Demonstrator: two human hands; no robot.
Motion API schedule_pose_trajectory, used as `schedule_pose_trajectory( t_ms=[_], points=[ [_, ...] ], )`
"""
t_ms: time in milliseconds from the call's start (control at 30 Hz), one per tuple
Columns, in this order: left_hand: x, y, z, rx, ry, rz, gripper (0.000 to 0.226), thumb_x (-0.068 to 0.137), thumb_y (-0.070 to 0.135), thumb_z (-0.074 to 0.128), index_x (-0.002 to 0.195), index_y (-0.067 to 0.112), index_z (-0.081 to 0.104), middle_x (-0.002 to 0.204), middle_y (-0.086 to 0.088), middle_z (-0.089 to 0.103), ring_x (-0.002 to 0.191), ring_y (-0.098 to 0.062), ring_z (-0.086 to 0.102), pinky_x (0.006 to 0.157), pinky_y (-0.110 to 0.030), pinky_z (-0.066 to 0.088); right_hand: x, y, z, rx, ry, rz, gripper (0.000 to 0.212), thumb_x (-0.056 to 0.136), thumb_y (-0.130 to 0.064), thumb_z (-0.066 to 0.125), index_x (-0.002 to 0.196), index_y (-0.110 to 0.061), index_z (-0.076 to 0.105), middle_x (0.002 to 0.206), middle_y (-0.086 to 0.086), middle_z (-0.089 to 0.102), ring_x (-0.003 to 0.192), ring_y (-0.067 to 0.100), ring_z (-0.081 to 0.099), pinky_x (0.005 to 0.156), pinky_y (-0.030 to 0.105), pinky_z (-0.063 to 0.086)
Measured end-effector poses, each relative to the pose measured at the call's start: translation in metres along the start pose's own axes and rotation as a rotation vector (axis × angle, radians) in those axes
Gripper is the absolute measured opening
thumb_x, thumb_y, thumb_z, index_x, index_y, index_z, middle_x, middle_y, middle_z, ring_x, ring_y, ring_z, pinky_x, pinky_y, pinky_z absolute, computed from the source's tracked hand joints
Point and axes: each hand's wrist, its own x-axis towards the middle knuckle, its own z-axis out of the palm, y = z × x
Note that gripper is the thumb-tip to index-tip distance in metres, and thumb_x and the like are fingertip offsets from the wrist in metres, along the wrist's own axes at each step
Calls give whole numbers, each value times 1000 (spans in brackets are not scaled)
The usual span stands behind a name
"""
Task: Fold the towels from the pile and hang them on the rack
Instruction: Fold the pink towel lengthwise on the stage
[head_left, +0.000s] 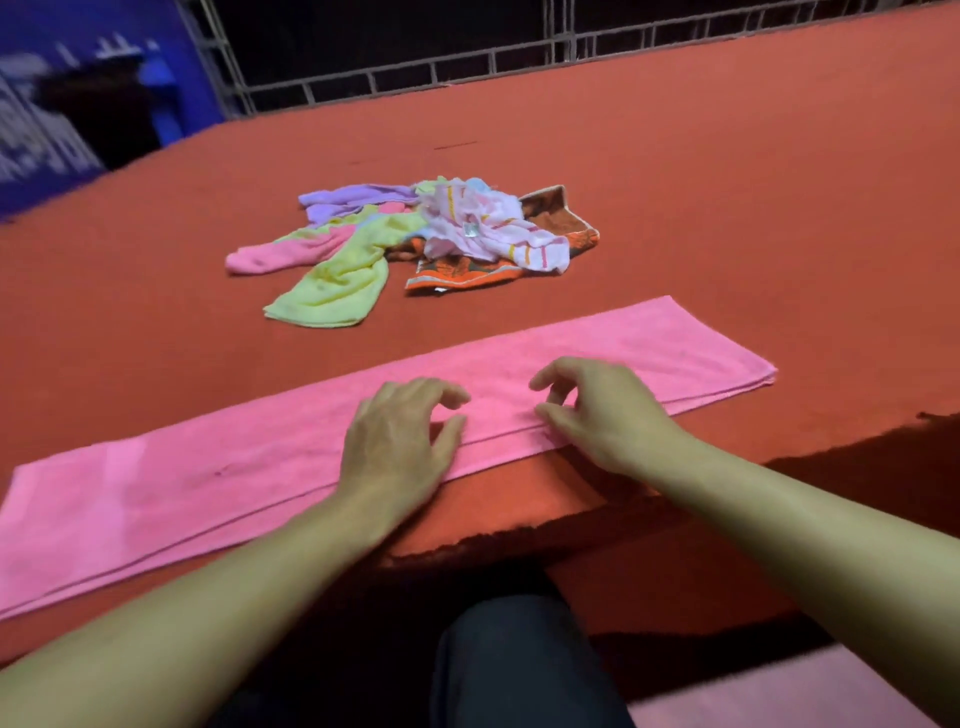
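The pink towel (260, 467) runs off our left edge. We see blurred blue shapes (78, 104) top left, unreadable.

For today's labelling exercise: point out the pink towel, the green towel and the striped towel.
pink towel (597, 343): head view, flat upper layer.
green towel (332, 291): head view, its near end.
striped towel (498, 234): head view, crumpled middle.

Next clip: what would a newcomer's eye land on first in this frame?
First, the long bright pink towel, folded into a strip across the near edge of the red cloth-covered table, with the left hand and right hand resting on its middle, fingers loosely curled. Behind it, mid-table, lies a jumbled pile of pastel, striped and orange-patterned towels.
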Motion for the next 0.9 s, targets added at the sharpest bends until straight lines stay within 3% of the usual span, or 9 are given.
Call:
schedule_pose_trajectory(
  t_ms=[200, 300, 467, 700, 900],
  points=[
    [-50, -47, -36, 112, 41, -149, 18, 77, 31, 66, 96, 33, 66, 94, 15, 67, 91, -20, 59, 80, -35, 41, 1, -39, 49, -16, -17, -227, 19, 87, -27, 63, 106, -29, 67, 91, -10, 66, 87, 17, 55, 84, 37, 45],
    [-56, -55, -36, 46, 6, -211, 16, 80, 35, 65, 96, 34, 66, 94, 15, 67, 92, -18, 58, 84, -35, 41, -1, -44, 61, -104, -35, -230, 23, 85, -26, 59, 107, -31, 66, 99, -10, 65, 98, 20, 52, 88, 39, 38],
    [-54, -54, -32, -28, 30, -256, 14, 87, 31, 67, 101, 34, 65, 89, 20, 60, 92, -15, 54, 84, -32, 38, -1, -41, 65, -131, -8, -197, 24, 88, -26, 58, 111, -32, 64, 103, -12, 63, 101, 18, 51, 80, 34, 26],
    [-59, -52, -33, -138, 169, -215, 21, 93, 25, 62, 113, 29, 62, 88, 23, 56, 83, -10, 51, 83, -33, 40, -2, -37, 65, 20, 127, -234, 27, 92, -19, 61, 116, -31, 62, 89, -18, 59, 89, 19, 55, 82, 39, 37],
    [-63, -50, -34, -148, 170, -184, 23, 85, 23, 57, 106, 31, 62, 80, 18, 58, 74, -9, 49, 75, -31, 41, -15, -41, 62, 41, 124, -377, 31, 87, -13, 59, 115, -25, 62, 87, -18, 55, 78, 0, 45, 79, 35, 42]
  ],
)
